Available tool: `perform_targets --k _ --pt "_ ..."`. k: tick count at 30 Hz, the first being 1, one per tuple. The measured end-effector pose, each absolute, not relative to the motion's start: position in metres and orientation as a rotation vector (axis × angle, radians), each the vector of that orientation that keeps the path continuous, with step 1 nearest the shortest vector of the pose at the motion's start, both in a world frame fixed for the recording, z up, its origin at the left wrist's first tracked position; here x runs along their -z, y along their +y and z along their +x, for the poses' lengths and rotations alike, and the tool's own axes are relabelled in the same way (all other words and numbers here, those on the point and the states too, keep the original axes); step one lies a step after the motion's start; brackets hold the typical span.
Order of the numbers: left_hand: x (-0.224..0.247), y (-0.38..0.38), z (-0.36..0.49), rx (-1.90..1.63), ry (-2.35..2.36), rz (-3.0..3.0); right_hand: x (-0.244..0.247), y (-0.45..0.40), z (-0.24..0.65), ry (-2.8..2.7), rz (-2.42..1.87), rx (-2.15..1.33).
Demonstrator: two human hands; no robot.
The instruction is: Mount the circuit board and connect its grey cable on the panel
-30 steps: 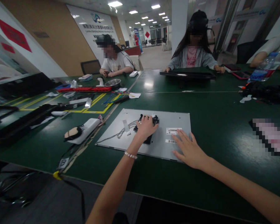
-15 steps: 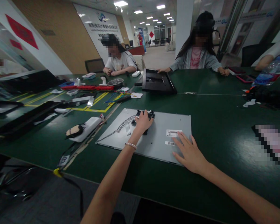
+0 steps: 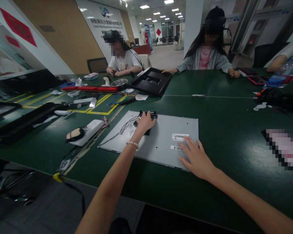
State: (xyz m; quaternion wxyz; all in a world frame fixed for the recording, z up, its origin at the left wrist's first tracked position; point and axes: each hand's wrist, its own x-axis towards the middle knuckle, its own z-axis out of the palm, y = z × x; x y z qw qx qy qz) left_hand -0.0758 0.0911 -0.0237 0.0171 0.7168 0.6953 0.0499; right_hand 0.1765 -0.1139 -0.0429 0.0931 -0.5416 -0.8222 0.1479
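A flat silver panel [image 3: 166, 126] with labels and dark cables lies on the green table in front of me. My left hand [image 3: 144, 124], with a bead bracelet at the wrist, grips a small black part [image 3: 147, 132] on the panel's upper left area; the fingers cover much of it. Spread flat over the panel's right end is my right hand [image 3: 196, 157], its fingers beside the white labels [image 3: 180, 137] and holding nothing.
Left of the panel lies a white power strip [image 3: 91, 131]. Beyond it are long black frames [image 3: 26, 122] and red strips [image 3: 88, 88]. A person's hand [image 3: 170, 70] touches a black frame [image 3: 164, 85] at the back. A phone [image 3: 285, 148] lies right.
The black frame at the back has swung left and tilted under the other person's hand. My left hand and the black part have shifted slightly left on the panel; my right hand keeps its place.
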Motion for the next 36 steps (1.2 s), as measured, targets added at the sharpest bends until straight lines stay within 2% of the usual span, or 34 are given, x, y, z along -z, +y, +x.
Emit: perform_targets --k 9,22,26,31,36 --pt "0.016 0.118 -0.088 -0.020 2.008 2.312 0.041 -0.114 0.176 -2.433 -1.603 -0.432" --pt "0.009 0.131 -0.090 -0.119 2.029 2.198 0.041 -0.113 0.178 -2.441 -1.606 -0.431" --pt "-0.005 0.125 -0.125 -0.224 2.054 2.264 0.043 -0.113 0.179 -2.450 -1.596 -0.438" --pt "-0.021 0.098 -0.190 -0.249 1.861 2.261 0.046 -0.114 0.180 -2.450 -1.584 -0.425" --pt "-0.019 0.065 -0.223 -0.287 1.743 2.182 0.050 -0.115 0.181 -2.451 -1.572 -0.403"
